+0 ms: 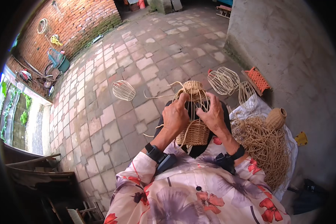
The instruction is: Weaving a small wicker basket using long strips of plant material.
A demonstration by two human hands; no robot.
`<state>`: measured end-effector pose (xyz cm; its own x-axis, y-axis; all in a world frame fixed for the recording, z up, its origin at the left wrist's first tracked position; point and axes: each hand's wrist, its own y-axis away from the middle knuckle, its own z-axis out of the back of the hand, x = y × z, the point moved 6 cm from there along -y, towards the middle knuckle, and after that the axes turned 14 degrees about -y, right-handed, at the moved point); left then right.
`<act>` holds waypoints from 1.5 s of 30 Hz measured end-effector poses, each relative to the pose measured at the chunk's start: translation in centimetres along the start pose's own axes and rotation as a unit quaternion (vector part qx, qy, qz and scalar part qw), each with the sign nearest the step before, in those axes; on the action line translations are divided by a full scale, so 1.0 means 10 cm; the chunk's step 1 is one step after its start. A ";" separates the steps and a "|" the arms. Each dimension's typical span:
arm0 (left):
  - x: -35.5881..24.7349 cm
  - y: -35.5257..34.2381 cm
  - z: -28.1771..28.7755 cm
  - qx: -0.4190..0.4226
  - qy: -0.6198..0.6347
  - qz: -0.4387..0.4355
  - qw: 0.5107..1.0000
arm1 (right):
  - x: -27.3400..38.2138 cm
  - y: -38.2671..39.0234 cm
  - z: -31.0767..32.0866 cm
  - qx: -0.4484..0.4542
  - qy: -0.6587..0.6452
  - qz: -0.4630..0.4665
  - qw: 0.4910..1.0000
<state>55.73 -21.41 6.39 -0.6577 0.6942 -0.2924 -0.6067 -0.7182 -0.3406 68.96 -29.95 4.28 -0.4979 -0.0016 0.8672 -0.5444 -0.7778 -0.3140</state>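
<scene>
A partly woven wicker basket [195, 134] lies across my lap, over dark trousers. Both its ends are tightly woven, and bare ribs show between them. My left hand [174, 115] is closed on the ribs at the left, near the narrow far end. On the right side, my right hand [214, 115] grips the ribs with bent fingers and its thumb turned inward. A loose weaving cord [158, 97] sticks out to the left of the basket. Whether either hand also pinches a cord is hidden.
Bare wire-like frames [124, 90] lie on the paving ahead, more [224, 80] at the right. A pile of tan cord [263, 149] rests on white cloth, with a small woven vessel [276, 118] on it. An orange perforated brick [257, 79] lies by the grey wall [287, 44].
</scene>
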 end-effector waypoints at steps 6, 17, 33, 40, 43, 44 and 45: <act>0.33 0.07 -0.16 0.088 0.471 0.181 0.859 | -0.14 0.00 0.02 -0.018 -0.027 0.002 0.999; 1.55 0.68 0.10 0.118 0.715 0.231 0.649 | -0.45 0.00 0.02 -0.039 -0.175 -0.060 0.982; 2.36 0.93 -0.05 0.032 0.645 0.329 0.689 | -0.54 0.20 -0.02 -0.065 -0.134 -0.081 0.985; 2.31 0.63 -0.05 0.050 0.579 0.335 0.742 | -0.53 0.19 0.01 -0.049 -0.144 -0.097 0.984; 2.01 0.41 -0.15 0.126 0.625 0.292 0.713 | -0.56 0.18 0.02 -0.044 -0.144 -0.108 0.983; 1.77 0.30 -0.17 0.148 0.635 0.274 0.707 | -0.60 0.18 0.04 -0.049 -0.140 -0.109 0.983; 1.52 0.23 -0.15 0.166 0.644 0.258 0.701 | -0.50 0.18 0.05 -0.042 -0.141 -0.120 0.982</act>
<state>45.04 -12.48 -0.20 -0.0094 -0.3485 -0.9372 -0.6464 -0.7130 0.2716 70.79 -31.64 -0.45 -0.1481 -0.0077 0.9889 -0.6832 -0.7222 -0.1080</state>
